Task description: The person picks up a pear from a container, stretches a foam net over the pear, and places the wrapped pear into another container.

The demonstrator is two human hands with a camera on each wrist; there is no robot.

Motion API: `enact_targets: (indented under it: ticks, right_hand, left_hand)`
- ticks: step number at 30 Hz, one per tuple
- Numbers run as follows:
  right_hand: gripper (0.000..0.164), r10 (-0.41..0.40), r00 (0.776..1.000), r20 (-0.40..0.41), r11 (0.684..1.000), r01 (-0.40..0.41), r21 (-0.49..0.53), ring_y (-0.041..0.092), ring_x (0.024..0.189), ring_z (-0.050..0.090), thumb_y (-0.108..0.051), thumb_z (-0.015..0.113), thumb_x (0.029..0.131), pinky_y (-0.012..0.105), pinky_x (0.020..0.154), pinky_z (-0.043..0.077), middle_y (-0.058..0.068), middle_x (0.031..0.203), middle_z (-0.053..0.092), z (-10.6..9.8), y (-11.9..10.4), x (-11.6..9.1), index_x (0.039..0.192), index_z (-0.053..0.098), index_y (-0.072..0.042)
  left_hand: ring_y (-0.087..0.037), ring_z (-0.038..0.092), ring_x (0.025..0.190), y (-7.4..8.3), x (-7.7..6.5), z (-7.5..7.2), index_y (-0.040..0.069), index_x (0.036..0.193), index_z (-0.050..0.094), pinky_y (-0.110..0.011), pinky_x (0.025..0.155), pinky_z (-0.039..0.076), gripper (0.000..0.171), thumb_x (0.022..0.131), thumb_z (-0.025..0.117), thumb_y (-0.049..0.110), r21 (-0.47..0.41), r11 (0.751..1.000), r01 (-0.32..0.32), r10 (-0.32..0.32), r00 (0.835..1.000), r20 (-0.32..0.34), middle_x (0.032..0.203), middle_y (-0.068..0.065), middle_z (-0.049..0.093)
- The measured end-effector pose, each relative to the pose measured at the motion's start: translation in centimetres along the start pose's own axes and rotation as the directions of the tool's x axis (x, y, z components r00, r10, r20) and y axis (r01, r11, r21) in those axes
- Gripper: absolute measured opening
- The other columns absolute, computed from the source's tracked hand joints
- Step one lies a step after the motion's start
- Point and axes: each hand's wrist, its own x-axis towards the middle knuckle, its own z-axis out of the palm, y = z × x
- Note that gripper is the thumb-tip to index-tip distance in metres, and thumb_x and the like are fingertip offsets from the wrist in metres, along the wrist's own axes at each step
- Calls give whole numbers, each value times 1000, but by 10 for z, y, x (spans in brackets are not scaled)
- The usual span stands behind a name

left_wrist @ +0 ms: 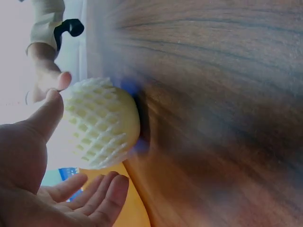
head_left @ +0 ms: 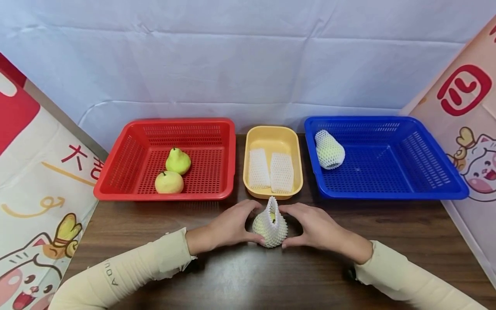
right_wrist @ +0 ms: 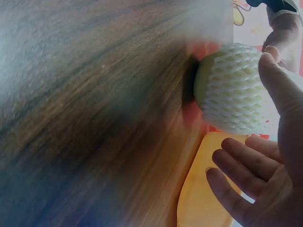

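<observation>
In the head view, the left hand point(head_left: 232, 221) and right hand point(head_left: 318, 224) flank a netted fruit point(head_left: 267, 232) on the table point(head_left: 240, 280), just before a yellow tray point(head_left: 271, 138) of foam nets point(head_left: 282, 172), between red basket point(head_left: 205, 172) and blue basket point(head_left: 387, 172). The left wrist view shows that hand's fingers loosely extended; the right wrist view, fingers likewise relaxed beside the tray.

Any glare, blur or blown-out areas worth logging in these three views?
Head: mostly sharp, with soft glare on the tabletop nearest the camera; left wrist: background at left washed out to white, tabletop partly blurred; right wrist: tabletop smeared, pale haze near the top, the netted fruit clearer.
</observation>
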Motion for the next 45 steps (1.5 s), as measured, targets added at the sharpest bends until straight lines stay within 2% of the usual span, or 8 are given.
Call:
enact_targets:
  ticks: [10, 18, 21, 26, 32, 40, 45]
  right_hand:
    - [77, -23, 1000, -18, 999, 23, -24, 22, 110, 67, -52, 87, 75, 43, 88, 57, 6, 122, 70, 3, -1, 2, 133, 64, -7]
    - [79, -14, 1000, 24, 1000, 14, 3, 22, 110, 66, -48, 89, 74, 43, 89, 56, 8, 123, 69, 7, -1, 2, 135, 62, -7]
    - [80, -15, 999, 29, 1000, 15, -11, 21, 105, 66, -49, 89, 74, 43, 84, 57, 7, 117, 69, 10, 0, 2, 135, 61, -6]
    - [82, -16, 1000, 27, 999, 17, -39, 19, 96, 66, -51, 89, 72, 41, 77, 57, 6, 109, 68, 15, 0, 1, 133, 61, -4]
    - [83, -10, 1000, 29, 999, 11, -39, 20, 97, 66, -51, 90, 70, 42, 79, 57, 6, 109, 68, 17, 0, 3, 131, 61, -4]
    - [85, 12, 999, 50, 999, -11, -30, 21, 102, 65, -53, 89, 71, 43, 82, 57, 6, 115, 68, 18, 0, 2, 136, 60, -6]
    - [89, 23, 998, 53, 999, -21, -33, 22, 105, 65, -56, 88, 71, 44, 83, 57, 7, 118, 68, 15, 1, 1, 139, 58, -6]
  left_hand:
    - [-19, 58, 121, -2, 2, 8, 6, 133, 58, -35, 106, 46, 75, 74, 93, 36, 16, 1000, -26, 26, 1000, 14, 128, -6, 64]
    - [-21, 59, 122, -3, 1, 10, 6, 133, 57, -36, 105, 46, 77, 72, 93, 37, 10, 1000, 23, -23, 998, 64, 128, -6, 64]
    - [-21, 59, 122, -3, 1, 12, 7, 133, 57, -36, 105, 47, 78, 72, 93, 38, 17, 999, 39, -40, 997, 71, 129, -6, 64]
    - [-19, 60, 119, -6, 2, 16, 7, 132, 56, -35, 104, 47, 78, 70, 94, 36, 28, 999, 30, -32, 997, 66, 128, -5, 64]
    - [-17, 61, 112, -9, 3, 22, 8, 128, 57, -33, 99, 50, 77, 68, 96, 37, 53, 998, 17, -19, 999, 41, 121, -3, 66]
    - [-19, 59, 120, -12, 0, 22, 7, 134, 55, -36, 104, 47, 82, 69, 95, 36, 22, 1000, 4, -5, 999, 39, 128, -5, 63]
    - [-22, 56, 125, -10, -3, 16, 5, 139, 52, -38, 107, 46, 87, 72, 93, 42, -9, 1000, 26, -25, 999, 41, 134, -8, 60]
